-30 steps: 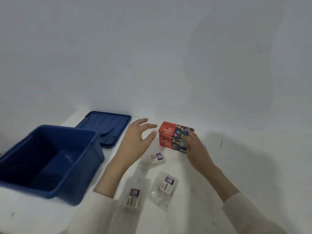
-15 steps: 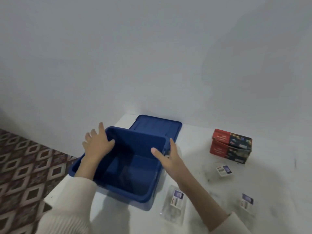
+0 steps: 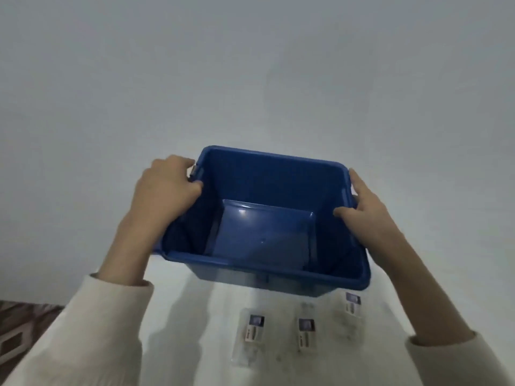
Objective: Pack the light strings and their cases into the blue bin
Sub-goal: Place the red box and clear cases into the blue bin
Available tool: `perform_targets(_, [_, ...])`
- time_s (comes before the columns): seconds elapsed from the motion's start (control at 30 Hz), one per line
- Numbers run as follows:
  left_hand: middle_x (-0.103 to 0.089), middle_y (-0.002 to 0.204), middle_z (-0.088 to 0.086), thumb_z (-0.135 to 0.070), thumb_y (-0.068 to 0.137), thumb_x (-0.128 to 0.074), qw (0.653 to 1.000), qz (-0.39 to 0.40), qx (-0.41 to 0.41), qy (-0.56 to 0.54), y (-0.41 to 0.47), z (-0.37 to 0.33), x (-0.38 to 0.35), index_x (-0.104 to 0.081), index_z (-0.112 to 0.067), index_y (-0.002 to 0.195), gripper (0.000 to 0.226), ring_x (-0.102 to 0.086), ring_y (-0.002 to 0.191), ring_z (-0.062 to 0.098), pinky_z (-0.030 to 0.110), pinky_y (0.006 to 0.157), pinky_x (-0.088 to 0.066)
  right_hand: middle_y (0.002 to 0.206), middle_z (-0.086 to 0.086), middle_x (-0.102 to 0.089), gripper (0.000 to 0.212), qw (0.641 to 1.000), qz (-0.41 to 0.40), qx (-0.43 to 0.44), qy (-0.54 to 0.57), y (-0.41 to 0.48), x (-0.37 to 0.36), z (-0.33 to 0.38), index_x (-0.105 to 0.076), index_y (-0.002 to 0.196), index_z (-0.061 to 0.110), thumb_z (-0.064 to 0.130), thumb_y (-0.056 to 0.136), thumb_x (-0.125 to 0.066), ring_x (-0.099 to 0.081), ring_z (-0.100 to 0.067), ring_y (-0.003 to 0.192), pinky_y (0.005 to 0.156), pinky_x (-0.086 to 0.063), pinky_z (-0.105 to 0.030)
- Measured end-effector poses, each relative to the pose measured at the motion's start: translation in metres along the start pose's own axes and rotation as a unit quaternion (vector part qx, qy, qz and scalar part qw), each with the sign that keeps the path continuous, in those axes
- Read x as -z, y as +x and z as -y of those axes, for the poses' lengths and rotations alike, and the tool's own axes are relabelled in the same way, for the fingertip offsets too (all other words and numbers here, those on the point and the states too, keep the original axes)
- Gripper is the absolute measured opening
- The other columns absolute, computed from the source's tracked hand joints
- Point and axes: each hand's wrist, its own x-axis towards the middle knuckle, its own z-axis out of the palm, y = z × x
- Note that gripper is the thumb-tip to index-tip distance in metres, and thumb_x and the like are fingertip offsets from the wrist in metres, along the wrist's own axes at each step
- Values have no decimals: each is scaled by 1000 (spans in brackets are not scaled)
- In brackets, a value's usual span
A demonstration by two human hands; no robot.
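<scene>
1. One blue bin [image 3: 264, 267], rectangular plastic, open-topped, held between both hands above the white table [image 3: 195, 344]. Its mouth tips towards the camera, so the glossy inner floor shows. Whether its base touches the table cannot be told
2. One left hand [image 3: 167, 188], on the bin's left rim near the far corner. The fingers curl over the edge and the thumb lies against the inner wall, gripping
3. One right hand [image 3: 367, 210], on the bin's right rim. The thumb presses the inner wall and the fingers lie along the outside of the rim, gripping
4. Two cream sleeves [image 3: 92, 335], covering both forearms from the wrist back, on the near side of the bin
5. Three clear packets with small printed labels lie flat on the table, nearer the camera than the bin's near wall. The first packet [image 3: 252, 334] and the second packet [image 3: 306, 335] lie side by side. The third packet [image 3: 352, 305] lies just beside the bin's near right corner. Their contents are too blurred to make out
6. One grey wall [image 3: 250, 79], behind the bin
7. One patterned floor [image 3: 16, 330], far left of the bin, beyond the table's edge
</scene>
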Motion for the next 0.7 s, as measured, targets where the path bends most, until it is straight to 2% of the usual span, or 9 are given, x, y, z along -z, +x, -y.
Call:
perform_targets(0.1, [-67,96,15,-17,83,-53,994,60,-70,-58,-4,-77,-52,-56,-6,116,35,-58,96,36,39,79,-48,102,-3,-60,58,992,-84,-23,-89,0,83,-24,-39,135,39,3,90,-49,-56,-22,88,75,-44,-33])
perform_targets(0.2, [-64,87,14,-19,84,-52,978,123,-115,-120,-14,-145,-101,-56,-9,109,27,-61,84,33,40,74,-51,116,-7,-62,58,980,-112,-89,-135,5,160,-59,-37,140,35,9,91,-52,-56,-29,101,88,-44,-38])
perform_targets(0.23, [-64,88,14,-19,84,-53,974,142,-117,-135,-17,-164,-114,-55,-9,112,30,-61,84,31,39,75,-51,120,-8,-62,57,978,-116,-109,-134,8,180,-73,-38,140,36,9,91,-53,-57,-30,103,91,-44,-40])
perform_targets(0.37, [-63,105,10,-21,88,-57,958,215,-96,-162,-29,-224,-160,-44,-8,132,48,-61,92,24,30,74,-47,120,-7,-63,55,976,-97,-148,-124,21,240,-126,-42,137,36,9,91,-54,-60,-29,101,92,-45,-43])
perform_targets(0.5, [-62,88,4,-17,84,-58,943,260,-71,-196,-38,-252,-193,-52,-16,121,37,-61,73,19,30,64,-52,116,-8,-64,53,977,-63,-160,-129,33,270,-165,-41,138,34,9,92,-52,-60,-28,97,86,-46,-39])
perform_targets(0.6, [-60,80,-5,-23,85,-58,931,293,-31,-217,-42,-255,-213,-45,-21,132,49,-61,63,12,23,55,-51,115,-10,-64,55,977,-50,-160,-135,44,281,-185,-41,139,32,7,92,-53,-60,-29,97,89,-46,-39])
perform_targets(0.63, [-59,84,-7,-26,86,-57,929,292,-12,-227,-40,-252,-217,-43,-23,133,48,-62,68,13,25,60,-52,114,-10,-65,55,977,-45,-159,-136,47,283,-191,-41,139,31,6,91,-53,-60,-29,96,88,-46,-38])
perform_targets(0.7, [-61,100,-2,-23,90,-51,938,250,12,-241,-32,-242,-226,-45,-21,133,43,-60,85,18,32,81,-49,111,-12,-65,55,977,-36,-157,-139,51,284,-200,-41,140,29,5,91,-52,-60,-30,93,80,-45,-35])
